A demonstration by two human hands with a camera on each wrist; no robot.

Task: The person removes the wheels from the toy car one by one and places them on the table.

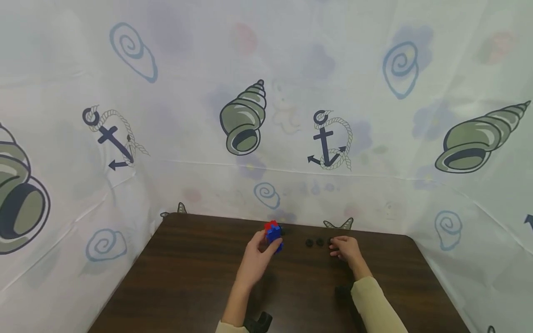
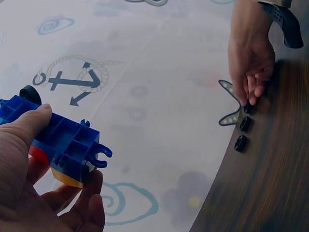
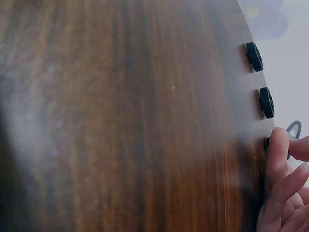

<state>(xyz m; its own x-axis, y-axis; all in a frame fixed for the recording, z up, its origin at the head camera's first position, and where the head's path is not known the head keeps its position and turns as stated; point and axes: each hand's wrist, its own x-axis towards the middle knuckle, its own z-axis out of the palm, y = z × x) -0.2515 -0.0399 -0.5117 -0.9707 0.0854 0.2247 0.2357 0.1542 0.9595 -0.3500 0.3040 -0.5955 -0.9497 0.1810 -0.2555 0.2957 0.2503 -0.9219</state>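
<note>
My left hand (image 1: 254, 260) grips a toy block vehicle (image 2: 65, 140) with a blue chassis and red and yellow blocks under the fingers. In the left wrist view its blue underside faces the camera, and a black toy wheel (image 2: 30, 94) sits on one side. Two hooks stick out from its end. At the far part of the table, my right hand (image 1: 348, 249) pinches the rightmost wheel (image 3: 267, 144), largely hidden by the fingers. Two more black wheels, the middle one (image 3: 266, 103) and the left one (image 3: 254, 57), stand in line beside it.
The dark wooden table (image 1: 200, 273) ends just behind the wheels. A white sheet (image 1: 187, 115) printed with shells and anchors hangs behind and at both sides. Black straps (image 1: 259, 322) sit at the wrists.
</note>
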